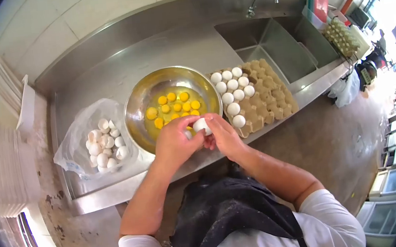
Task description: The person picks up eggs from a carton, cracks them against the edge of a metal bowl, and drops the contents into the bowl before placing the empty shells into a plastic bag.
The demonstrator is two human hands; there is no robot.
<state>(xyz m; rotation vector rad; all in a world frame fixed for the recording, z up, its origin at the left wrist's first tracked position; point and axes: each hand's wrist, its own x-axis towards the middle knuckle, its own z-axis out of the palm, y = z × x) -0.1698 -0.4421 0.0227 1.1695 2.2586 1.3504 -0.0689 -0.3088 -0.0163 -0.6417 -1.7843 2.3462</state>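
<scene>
A white egg point(201, 126) sits between my two hands, over the near right rim of a large metal bowl point(133, 101). My left hand point(176, 140) curls round the egg from the left, and another bit of white shell shows under its fingers. From the other side, the fingers of my right hand point(223, 134) close on the same egg. Several whole yolks point(177, 107) lie in clear egg white inside the bowl. Right of the bowl, whole white eggs point(229, 98) fill the left part of a cardboard egg tray point(272, 90).
Cracked eggshells point(107, 142) lie in a clear plastic bag point(74, 146) left of the bowl. A steel sink point(282, 45) with a faucet point(262, 1) is at the back right. White plates or trays point(5, 170) stand stacked at the far left. More egg trays point(341, 37) sit beyond the sink.
</scene>
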